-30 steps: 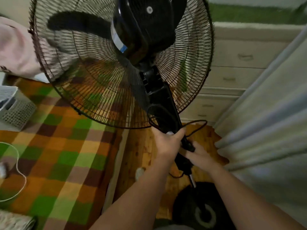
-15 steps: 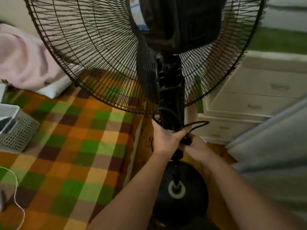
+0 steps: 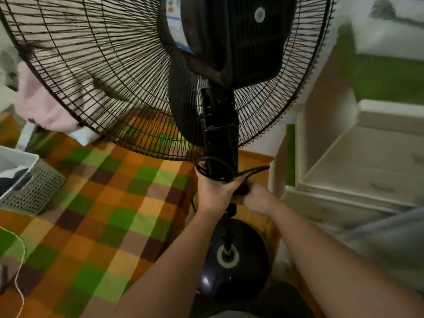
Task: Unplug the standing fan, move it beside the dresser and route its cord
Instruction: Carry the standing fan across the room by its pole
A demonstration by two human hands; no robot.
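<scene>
The black standing fan (image 3: 220, 125) stands upright in front of me, its wire cage filling the top of the view and its round base (image 3: 234, 260) on the wooden floor below. My left hand (image 3: 213, 193) grips the pole just under the neck, together with loops of the black cord (image 3: 213, 168). From the right, my right hand (image 3: 257, 196) closes on the same pole and cord, touching the left hand. The cream dresser (image 3: 358, 171) with drawers is immediately right of the fan. The plug is hidden.
A bed with a green, orange and brown checked cover (image 3: 96, 221) lies close on the left. A perforated white basket (image 3: 29, 187) and a thin white cable (image 3: 20, 271) rest on it. Pink cloth (image 3: 41, 104) sits behind the cage. Grey fabric (image 3: 394, 246) hangs at right.
The fan has gone from tilted to upright and shifted right toward the dresser. Its base now rests in the floor gap by the bed. Both hands keep their grip.
</scene>
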